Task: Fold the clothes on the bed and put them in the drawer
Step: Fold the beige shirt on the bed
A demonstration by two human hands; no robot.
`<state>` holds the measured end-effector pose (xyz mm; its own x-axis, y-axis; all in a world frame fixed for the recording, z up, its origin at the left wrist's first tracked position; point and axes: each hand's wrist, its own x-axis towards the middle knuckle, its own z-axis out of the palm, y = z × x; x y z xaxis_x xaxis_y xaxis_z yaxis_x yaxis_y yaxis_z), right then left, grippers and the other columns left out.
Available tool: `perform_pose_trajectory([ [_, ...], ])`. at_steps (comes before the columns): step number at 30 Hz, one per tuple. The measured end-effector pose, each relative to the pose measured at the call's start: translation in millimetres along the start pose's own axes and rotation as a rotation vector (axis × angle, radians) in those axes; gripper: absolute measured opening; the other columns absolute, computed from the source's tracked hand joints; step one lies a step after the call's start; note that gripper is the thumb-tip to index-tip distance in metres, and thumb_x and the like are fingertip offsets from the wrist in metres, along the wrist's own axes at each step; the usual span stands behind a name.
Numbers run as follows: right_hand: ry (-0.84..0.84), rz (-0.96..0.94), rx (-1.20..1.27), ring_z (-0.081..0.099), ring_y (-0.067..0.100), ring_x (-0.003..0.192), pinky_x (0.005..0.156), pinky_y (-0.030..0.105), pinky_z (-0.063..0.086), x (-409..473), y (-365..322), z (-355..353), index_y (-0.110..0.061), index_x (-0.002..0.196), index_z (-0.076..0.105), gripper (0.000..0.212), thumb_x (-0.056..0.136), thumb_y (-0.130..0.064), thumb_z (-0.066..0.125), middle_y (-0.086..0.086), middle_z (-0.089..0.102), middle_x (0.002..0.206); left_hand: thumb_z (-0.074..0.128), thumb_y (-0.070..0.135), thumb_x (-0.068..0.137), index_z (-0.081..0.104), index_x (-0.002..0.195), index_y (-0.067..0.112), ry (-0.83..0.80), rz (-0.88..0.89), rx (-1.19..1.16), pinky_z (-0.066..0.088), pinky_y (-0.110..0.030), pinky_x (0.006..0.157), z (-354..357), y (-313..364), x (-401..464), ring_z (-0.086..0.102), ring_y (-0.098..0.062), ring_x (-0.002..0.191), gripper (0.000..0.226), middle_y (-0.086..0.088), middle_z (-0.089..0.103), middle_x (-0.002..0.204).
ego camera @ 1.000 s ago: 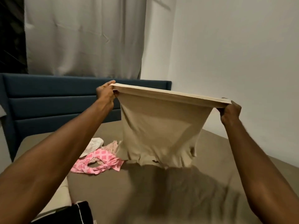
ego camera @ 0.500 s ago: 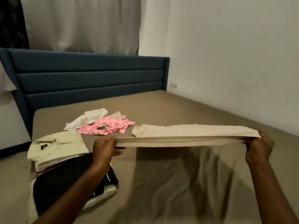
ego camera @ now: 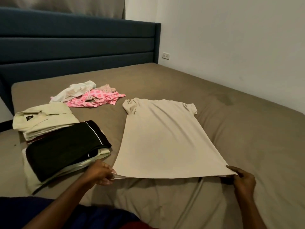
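Shirt (ego camera: 162, 138) spread flat on bed (ego camera: 247, 129).
Left hand (ego camera: 100, 174) and right hand (ego camera: 244, 180) pinched hem corners at 6 o'clock; light, limp; next hold likely at the side edges.

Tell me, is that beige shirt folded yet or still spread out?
Spread out: the beige shirt lies flat on the bed, sleeves out, hem held at both corners.

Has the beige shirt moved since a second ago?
Yes. The beige shirt came down from hanging in front of the headboard and now lies spread on the bed, both hands gripping its hem.
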<state>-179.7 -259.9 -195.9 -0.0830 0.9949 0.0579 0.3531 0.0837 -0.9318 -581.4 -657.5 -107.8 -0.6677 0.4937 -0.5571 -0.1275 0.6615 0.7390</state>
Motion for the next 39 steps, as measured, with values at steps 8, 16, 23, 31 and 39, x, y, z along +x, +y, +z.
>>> perform_pose_trajectory([
  [8,-0.080,-0.198,-0.288,0.064,0.025,0.090,0.076,0.013,0.045,0,-6,-1,-0.015,0.070,0.076,0.039,0.066,0.021,0.059,0.001,0.071,0.091,0.065,-0.011,0.089,0.071,0.098,-0.006,-0.097,-0.041,0.183,0.063,-0.033,0.062,1,-10,19,0.077,-0.032,0.077,0.013,-0.022,0.076,0.082],
  [16,-0.036,-0.120,-0.433,0.059,0.030,0.074,0.067,0.039,0.049,18,-8,7,-0.005,0.065,0.063,0.018,0.068,0.012,0.067,0.010,0.064,0.079,0.066,0.002,0.091,0.073,0.101,0.002,-0.182,-0.055,0.384,0.054,-0.027,0.052,0,1,17,0.073,-0.023,0.062,0.012,-0.015,0.077,0.080],
  [23,-0.005,-0.267,-0.492,0.059,0.032,0.074,0.071,0.036,0.045,75,-37,68,0.003,0.078,0.071,0.009,0.083,-0.003,0.067,0.016,0.065,0.082,0.078,0.011,0.082,0.075,0.084,0.011,0.034,0.174,0.315,0.051,-0.027,0.045,24,25,37,0.061,-0.017,0.043,0.004,-0.006,0.071,0.060],
  [31,-0.143,-0.031,-0.141,0.067,0.025,0.099,0.092,0.036,0.052,211,-87,163,-0.008,0.117,0.073,0.025,0.094,-0.009,0.063,0.008,0.073,0.109,0.081,0.019,0.084,0.071,0.082,0.019,0.388,0.249,0.036,0.053,-0.030,0.061,49,90,135,0.073,-0.024,0.062,0.009,-0.002,0.071,0.061],
  [39,-0.211,-0.206,-0.397,0.057,0.037,0.090,0.077,0.040,0.045,340,-103,281,0.000,0.094,0.065,0.065,0.090,-0.065,0.059,0.023,0.061,0.094,0.072,0.052,0.088,0.062,0.113,0.007,0.726,0.191,0.318,0.049,-0.042,0.083,38,170,267,0.066,-0.036,0.104,0.052,-0.012,0.071,0.111],
])
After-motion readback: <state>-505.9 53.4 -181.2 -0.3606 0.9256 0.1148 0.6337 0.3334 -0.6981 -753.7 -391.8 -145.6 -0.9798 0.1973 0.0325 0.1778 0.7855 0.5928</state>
